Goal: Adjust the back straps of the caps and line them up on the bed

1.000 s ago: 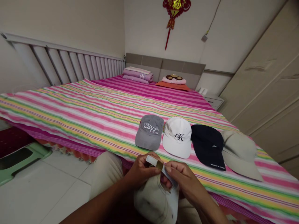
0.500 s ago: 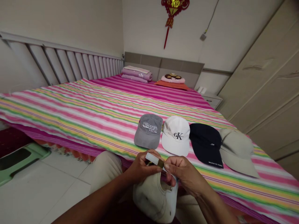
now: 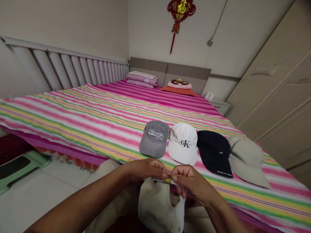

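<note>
A pale cap (image 3: 155, 207) hangs below my hands over my lap, its back opening facing up and right. My left hand (image 3: 152, 170) pinches the cap's back strap beside a brass-coloured buckle (image 3: 167, 180). On the other side of that buckle, my right hand (image 3: 186, 178) is closed on the strap, with its lower fingers behind it. Just beyond my hands, a grey cap (image 3: 154, 139), a white cap (image 3: 183, 144), a black cap (image 3: 215, 152) and a beige cap (image 3: 247, 160) lie in a row on the bed.
A striped sheet (image 3: 80, 119) covers the bed, with folded purple bedding (image 3: 142, 79) and a pink folded item (image 3: 179, 84) near the headboard (image 3: 155, 66). A green stool (image 3: 34, 160) stands at the left on the tiled floor. A wardrobe (image 3: 277, 97) is at the right.
My left hand has shifted along the strap and turned palm down, covering the loose strap end that stuck out before. The buckle sits slightly lower. The row of caps is unchanged.
</note>
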{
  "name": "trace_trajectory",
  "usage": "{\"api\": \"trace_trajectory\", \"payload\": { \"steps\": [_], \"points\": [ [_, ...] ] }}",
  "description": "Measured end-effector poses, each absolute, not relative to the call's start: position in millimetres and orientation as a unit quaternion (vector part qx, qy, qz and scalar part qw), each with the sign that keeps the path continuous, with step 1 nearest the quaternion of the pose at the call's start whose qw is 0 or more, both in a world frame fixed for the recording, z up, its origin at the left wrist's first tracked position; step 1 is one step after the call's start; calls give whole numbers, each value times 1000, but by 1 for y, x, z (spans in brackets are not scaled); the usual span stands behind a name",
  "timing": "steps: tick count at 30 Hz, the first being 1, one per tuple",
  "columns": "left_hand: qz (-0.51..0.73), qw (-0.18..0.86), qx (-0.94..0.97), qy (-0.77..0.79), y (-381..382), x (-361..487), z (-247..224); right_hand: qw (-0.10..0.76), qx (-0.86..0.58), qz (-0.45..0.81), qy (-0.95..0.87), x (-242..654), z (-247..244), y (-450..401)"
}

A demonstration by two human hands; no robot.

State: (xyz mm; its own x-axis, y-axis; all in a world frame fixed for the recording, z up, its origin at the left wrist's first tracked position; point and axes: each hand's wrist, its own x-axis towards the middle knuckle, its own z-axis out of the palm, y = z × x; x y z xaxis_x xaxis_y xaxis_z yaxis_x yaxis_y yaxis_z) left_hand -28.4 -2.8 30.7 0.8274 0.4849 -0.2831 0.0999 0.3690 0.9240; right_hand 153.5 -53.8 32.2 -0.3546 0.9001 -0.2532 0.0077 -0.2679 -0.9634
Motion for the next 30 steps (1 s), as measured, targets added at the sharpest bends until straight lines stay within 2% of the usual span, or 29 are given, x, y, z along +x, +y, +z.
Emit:
{"api": "trace_trajectory", "payload": {
  "steps": [5,9,14,19,24,27,30],
  "points": [
    [208,819,481,234,0,-36,19,311,-364,674,-563,175,9,-43],
    [264,809,467,239,7,-47,15,266,-326,746,-516,184,-18,-40],
    [317,797,455,238,13,-55,19,380,-292,746,-463,182,-19,-40],
    [369,795,420,236,9,-50,20,431,-270,744,-433,183,-7,-39],
    [340,834,380,209,9,-48,15,487,-264,744,-374,181,-5,-37],
    [279,848,410,187,12,-49,10,522,-270,734,-341,178,0,-36],
    [279,861,399,144,20,-46,8,528,-266,733,-337,176,12,-33]
  ]
}}
